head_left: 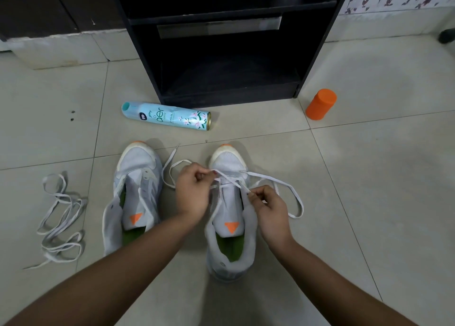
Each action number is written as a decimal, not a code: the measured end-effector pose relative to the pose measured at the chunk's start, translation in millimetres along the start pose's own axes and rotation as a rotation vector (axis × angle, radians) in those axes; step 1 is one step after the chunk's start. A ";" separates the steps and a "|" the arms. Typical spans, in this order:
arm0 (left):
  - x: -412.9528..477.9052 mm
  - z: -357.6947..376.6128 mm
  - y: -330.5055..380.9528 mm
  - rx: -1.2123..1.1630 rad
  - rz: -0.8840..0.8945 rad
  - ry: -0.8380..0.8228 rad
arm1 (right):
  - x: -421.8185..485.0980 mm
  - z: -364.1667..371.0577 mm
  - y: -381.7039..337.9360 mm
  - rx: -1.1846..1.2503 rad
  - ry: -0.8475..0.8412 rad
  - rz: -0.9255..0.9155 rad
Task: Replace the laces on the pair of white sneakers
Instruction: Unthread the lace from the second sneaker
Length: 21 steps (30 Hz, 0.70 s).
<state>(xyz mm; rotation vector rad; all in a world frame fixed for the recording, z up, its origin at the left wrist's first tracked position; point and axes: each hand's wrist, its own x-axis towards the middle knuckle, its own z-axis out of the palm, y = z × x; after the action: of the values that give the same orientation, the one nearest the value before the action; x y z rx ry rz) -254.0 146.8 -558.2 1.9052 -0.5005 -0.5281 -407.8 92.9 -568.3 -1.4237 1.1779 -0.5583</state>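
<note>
— Shoes?
— Side by side on the floor (369,178), toes pointing away toward the cabinet (221,55). Left shoe (134,197) gaping open, tongue laid back, green insole on show. Right shoe (231,215) just beside it, to its right.

— And the lace (268,178)?
— Threaded across the right shoe's front eyelets, crossing once over the tongue. One end running left onto the tiles between the shoes, ending near the left shoe's toe. The other curving out right in a long loop and resting on the floor.

— And the left hand (193,190)?
— Over the gap between the shoes, fingers curled, thumb and forefinger pinching the lace close to the crossing.

— And the right hand (269,208)?
— Over the right shoe's right edge, fingers curled in, pinching the other strand just by an eyelet. Cannot tell which eyelet.

— Anything else down there?
— A loose lace (59,217) in a tangle well left of the left shoe, touching neither shoe. A can (167,116) lying on its side beyond the toes, just in front of the cabinet. An orange bottle (321,104) standing off to the right, apart from all of it.
</note>
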 end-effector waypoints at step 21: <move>6.9 -17.3 13.2 0.216 0.251 -0.022 | -3.0 -5.0 2.5 0.033 -0.006 -0.012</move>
<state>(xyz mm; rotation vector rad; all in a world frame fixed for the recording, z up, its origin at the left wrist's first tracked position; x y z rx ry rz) -239.9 151.0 -540.8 2.0037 -0.8258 -0.3413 -414.1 93.7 -568.6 -1.4038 1.1512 -0.5789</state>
